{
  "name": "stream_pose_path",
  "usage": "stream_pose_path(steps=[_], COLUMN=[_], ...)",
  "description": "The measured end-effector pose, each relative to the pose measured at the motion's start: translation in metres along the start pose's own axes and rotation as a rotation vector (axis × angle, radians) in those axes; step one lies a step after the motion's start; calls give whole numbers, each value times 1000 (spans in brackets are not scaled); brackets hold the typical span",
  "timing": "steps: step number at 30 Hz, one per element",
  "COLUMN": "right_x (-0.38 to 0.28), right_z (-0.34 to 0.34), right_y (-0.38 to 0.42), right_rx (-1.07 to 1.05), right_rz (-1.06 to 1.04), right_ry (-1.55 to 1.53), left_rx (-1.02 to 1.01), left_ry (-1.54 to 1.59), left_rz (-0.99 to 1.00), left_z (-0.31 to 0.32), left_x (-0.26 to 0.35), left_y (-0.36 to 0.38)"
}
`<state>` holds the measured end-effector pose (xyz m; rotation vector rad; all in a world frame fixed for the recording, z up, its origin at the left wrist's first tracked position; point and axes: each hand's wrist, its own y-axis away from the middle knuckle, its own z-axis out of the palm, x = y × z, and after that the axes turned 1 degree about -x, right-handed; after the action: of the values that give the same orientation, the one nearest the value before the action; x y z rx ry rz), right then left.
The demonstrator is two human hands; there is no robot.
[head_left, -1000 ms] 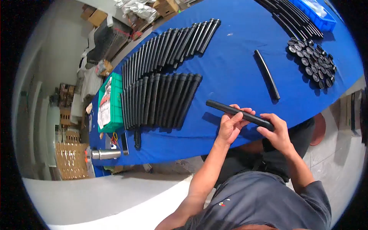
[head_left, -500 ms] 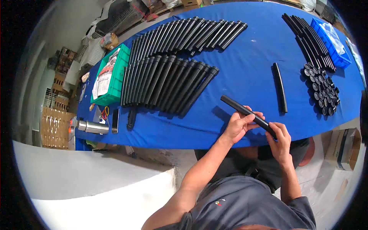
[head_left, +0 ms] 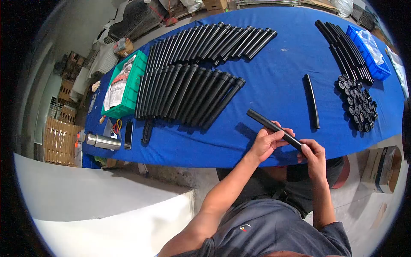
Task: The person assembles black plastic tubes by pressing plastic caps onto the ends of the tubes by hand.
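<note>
A black tube (head_left: 265, 120) is held slanted above the front part of the blue-covered table, its far end pointing up and left. My left hand (head_left: 268, 142) grips it around the middle, thumb on top. The fingers of my right hand (head_left: 312, 156) close on its near end, at the lower right. One more black tube (head_left: 313, 102) lies alone on the cloth to the right. Further right is a cluster of round black caps (head_left: 357, 103). Two rows of capped black tubes (head_left: 188, 96) lie on the left half.
A green crate (head_left: 138, 83) with newspaper stands at the left, near a steel flask (head_left: 102, 141), a phone (head_left: 128, 135) and scissors (head_left: 117, 126). Thin black tubes (head_left: 344, 51) lie beside a blue basket (head_left: 381, 73) at the far right. The table's edge (head_left: 192, 166) runs before me.
My right thumb and fingers have shifted slightly on the tube's near end. My left hand keeps its hold, and the view has tilted a little.
</note>
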<state>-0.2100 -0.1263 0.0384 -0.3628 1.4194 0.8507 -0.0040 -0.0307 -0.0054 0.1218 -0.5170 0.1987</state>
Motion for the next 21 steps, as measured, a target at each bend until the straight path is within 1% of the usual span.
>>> stream_pose_path(steps=[1, 4, 5, 8, 10, 14, 18, 21], right_x=[0, -10, -10, -12, -2, -3, -1, -10], right_z=[1, 14, 14, 11, -3, 6, 13, 14], right_y=[0, 3, 4, 8, 3, 6, -1, 10], right_rx=[12, 188, 179, 103, -47, 60, 217, 93], right_rz=[1, -649, -682, -520, 43, -226, -922, -144], right_ry=[17, 726, 773, 755, -117, 430, 933, 294], left_rx=[0, 12, 15, 9, -16, 15, 38, 6], left_ry=[-12, 21, 29, 47, 52, 28, 1, -16], left_rz=[-2, 0, 2, 1, 8, -5, -17, -15], left_z=[0, 0, 0, 0, 0, 0, 2, 2], left_x=[0, 0, 0, 1, 3, 2, 2, 3], left_y=[0, 0, 0, 2, 3, 2, 2, 2])
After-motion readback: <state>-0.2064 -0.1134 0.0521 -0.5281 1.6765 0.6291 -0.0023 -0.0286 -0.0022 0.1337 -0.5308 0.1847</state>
